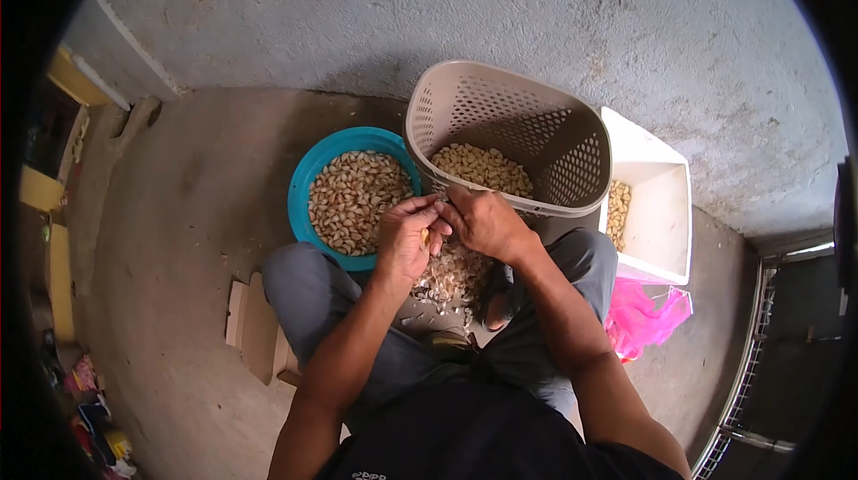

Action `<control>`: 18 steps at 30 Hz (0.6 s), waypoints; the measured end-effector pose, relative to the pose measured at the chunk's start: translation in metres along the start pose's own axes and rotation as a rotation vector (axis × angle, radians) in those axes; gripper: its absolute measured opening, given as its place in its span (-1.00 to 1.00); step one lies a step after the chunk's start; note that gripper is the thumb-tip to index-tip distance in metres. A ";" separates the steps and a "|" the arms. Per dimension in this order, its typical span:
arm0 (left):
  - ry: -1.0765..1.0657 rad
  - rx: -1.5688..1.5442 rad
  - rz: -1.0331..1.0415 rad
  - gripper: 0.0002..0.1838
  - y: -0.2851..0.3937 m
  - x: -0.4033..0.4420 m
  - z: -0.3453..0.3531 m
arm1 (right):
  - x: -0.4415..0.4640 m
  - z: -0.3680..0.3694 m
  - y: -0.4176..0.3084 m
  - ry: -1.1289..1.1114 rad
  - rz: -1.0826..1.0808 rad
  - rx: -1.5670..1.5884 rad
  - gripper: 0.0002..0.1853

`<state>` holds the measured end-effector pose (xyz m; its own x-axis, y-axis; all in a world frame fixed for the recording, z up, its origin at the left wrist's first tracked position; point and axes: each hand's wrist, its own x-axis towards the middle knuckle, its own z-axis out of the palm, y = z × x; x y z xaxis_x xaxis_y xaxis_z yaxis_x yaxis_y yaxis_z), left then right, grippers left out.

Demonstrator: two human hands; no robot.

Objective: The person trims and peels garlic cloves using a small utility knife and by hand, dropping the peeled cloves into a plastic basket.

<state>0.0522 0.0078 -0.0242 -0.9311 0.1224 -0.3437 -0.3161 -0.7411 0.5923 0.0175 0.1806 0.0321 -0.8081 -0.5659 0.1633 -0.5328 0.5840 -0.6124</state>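
Note:
My left hand (409,240) and my right hand (490,223) meet at the fingertips between my knees, in front of the basket. A small yellowish garlic clove (425,236) shows in the curled fingers of my left hand. My right thumb and fingers pinch at the left fingertips; what lies in that pinch is too small and covered to make out. Unpeeled garlic cloves (356,198) fill a teal basin (300,203) to the left. Peeled cloves (483,167) lie in the tall beige basket (514,105) ahead. Below my hands is a pile of garlic skins (456,279).
A white foam box (661,212) with more pale cloves (618,207) stands right of the basket. Near it lies a pink plastic bag (648,319). Flattened cardboard (257,324) is by my left knee. A grey wall (357,24) rises behind the containers.

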 end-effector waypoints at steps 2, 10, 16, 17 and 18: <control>-0.021 0.022 -0.005 -0.82 0.002 -0.001 0.001 | -0.001 -0.002 -0.003 -0.018 0.011 -0.031 -0.68; -0.223 0.088 -0.047 -0.69 0.021 -0.005 0.009 | -0.001 -0.014 -0.004 -0.058 0.123 0.294 -0.66; -0.234 -0.044 -0.066 -0.78 0.021 -0.003 0.014 | 0.000 -0.005 0.002 0.034 0.120 0.248 -0.62; -0.251 -0.072 -0.079 -0.80 0.022 -0.002 0.014 | 0.000 -0.004 0.001 0.038 0.119 0.226 -0.63; -0.268 -0.100 -0.090 -0.82 0.022 -0.001 0.013 | 0.000 -0.005 0.000 0.041 0.118 0.205 -0.63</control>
<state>0.0438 0.0000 -0.0012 -0.9191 0.3508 -0.1794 -0.3927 -0.7791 0.4887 0.0166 0.1836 0.0361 -0.8735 -0.4742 0.1104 -0.3755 0.5118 -0.7727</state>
